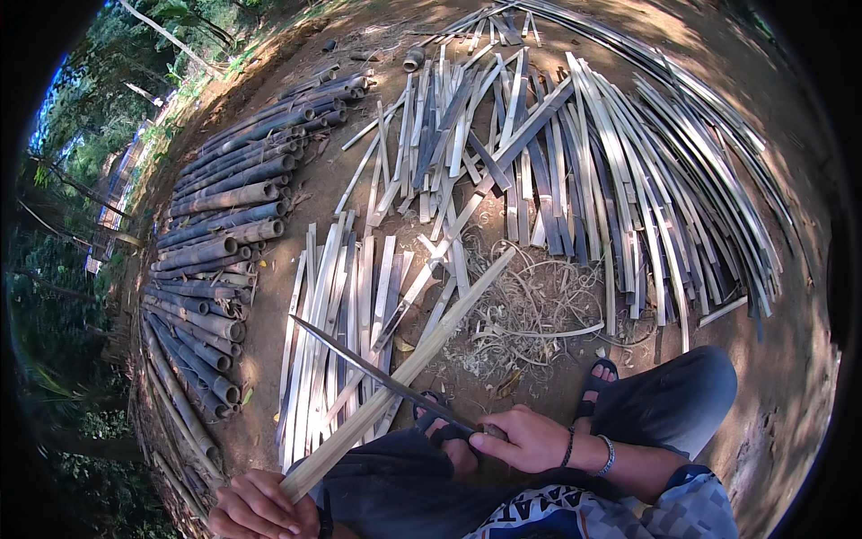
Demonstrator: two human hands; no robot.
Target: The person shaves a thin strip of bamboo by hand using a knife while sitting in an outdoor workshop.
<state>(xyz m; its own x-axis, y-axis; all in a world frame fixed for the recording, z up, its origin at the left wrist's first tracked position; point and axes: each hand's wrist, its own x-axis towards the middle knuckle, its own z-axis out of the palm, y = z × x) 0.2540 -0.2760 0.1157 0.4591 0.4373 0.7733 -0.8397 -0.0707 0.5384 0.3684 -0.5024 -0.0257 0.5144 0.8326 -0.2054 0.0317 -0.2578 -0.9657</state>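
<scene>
My left hand (260, 505) is closed around the lower end of a pale split bamboo strip (409, 370), which slants up and away to the right across my lap. In my right hand (528, 438) is the handle of a long-bladed knife (388, 381), gripped with the fingers wrapped round. The dark blade lies across the strip, pointing to the far left. Whether its edge bites into the strip cannot be made out. Beyond the strip's far end, thin curled shavings (539, 301) cover the ground.
Whole bamboo poles (238, 196) are stacked at the left. Split strips (646, 189) lie in a broad fan at the far right, and a smaller bundle of pale strips (314, 350) lies just beyond my left knee. My sandalled foot (593, 388) rests on the dirt near the shavings.
</scene>
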